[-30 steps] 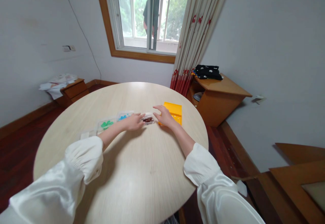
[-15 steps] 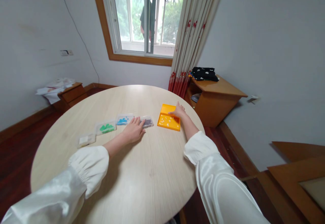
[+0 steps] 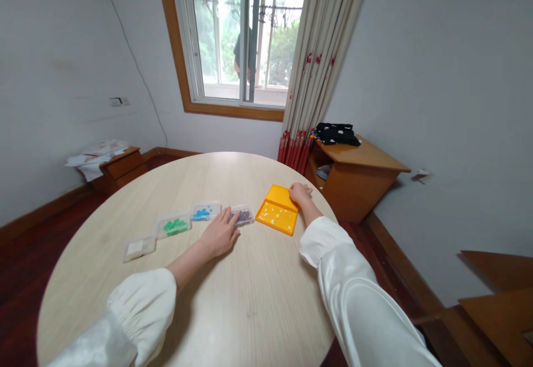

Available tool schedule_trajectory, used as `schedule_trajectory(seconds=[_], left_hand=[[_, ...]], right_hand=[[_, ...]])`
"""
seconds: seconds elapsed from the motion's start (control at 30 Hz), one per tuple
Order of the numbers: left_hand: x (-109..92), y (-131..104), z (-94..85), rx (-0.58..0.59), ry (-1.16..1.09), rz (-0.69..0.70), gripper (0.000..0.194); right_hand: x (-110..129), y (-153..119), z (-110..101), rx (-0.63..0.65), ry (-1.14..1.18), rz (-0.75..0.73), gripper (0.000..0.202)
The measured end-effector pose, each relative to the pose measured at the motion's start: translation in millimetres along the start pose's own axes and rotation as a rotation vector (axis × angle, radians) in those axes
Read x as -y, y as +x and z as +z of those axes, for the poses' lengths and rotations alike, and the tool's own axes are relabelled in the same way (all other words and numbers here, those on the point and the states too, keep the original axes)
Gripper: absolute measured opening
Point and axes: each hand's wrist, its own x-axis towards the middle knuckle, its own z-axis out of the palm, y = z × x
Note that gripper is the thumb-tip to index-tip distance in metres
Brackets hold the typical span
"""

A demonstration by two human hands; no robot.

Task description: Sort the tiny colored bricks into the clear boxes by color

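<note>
An open yellow box (image 3: pixel 277 224) lies on the right part of the round table, its lid (image 3: pixel 278 195) folded back toward the window. Several small white pieces are scattered in the near half. At the lid's right edge is my right hand (image 3: pixel 300 192), fingers curled in against it; the fingertips are partly hidden. My left hand (image 3: pixel 220 232) lies palm down with fingers stretched out, touching the left end of a clear box of dark pieces (image 3: pixel 244 217). Left of it are clear boxes with blue pieces (image 3: pixel 202 212) and green pieces (image 3: pixel 175 226), then one with pale contents (image 3: pixel 139 248).
The pale round table (image 3: pixel 250 311) fills the foreground. Beyond its right edge stands a wooden cabinet (image 3: pixel 366 159) with a black cloth (image 3: pixel 336 134) on top. A curtain (image 3: pixel 320 61) hangs by the window, and a person (image 3: pixel 239 56) is partly visible outside.
My right hand has folded its fingers in at the lid, and the yellow box has turned slightly. My left hand stays at the dark-piece box. The view has tilted up a little.
</note>
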Motion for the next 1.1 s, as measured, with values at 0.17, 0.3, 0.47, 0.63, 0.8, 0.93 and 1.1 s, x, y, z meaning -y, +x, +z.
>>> schedule_trajectory(seconds=[0.17, 0.3, 0.47, 0.63, 0.8, 0.93, 1.1], left_hand=[[0, 1, 1.8, -0.006, 0.007, -0.008, 0.057], [0, 1, 2.5, -0.014, 0.004, 0.000, 0.056], [-1, 1, 0.9, -0.010, 0.009, -0.011, 0.055], [-1, 0, -1.2, -0.010, -0.005, -0.014, 0.055], [-2, -1, -3.4, -0.024, -0.005, -0.008, 0.053], [-4, -1, -5.8, -0.020, 0.014, -0.016, 0.053], [-4, -2, -6.6, -0.016, 0.016, -0.010, 0.053]], right_hand=[[5, -10, -29, 0.007, -0.016, 0.007, 0.027], [18, -37, -57, -0.114, 0.000, -0.134, 0.025], [32, -99, -70, -0.167, 0.126, -0.443, 0.026], [28, -156, -47, -0.036, 0.094, -0.611, 0.030], [30, -173, -28, -0.002, 0.023, -0.567, 0.052], [41, -172, -15, 0.022, -0.038, -0.460, 0.060], [47, -171, 2, 0.043, -0.061, -0.426, 0.054]])
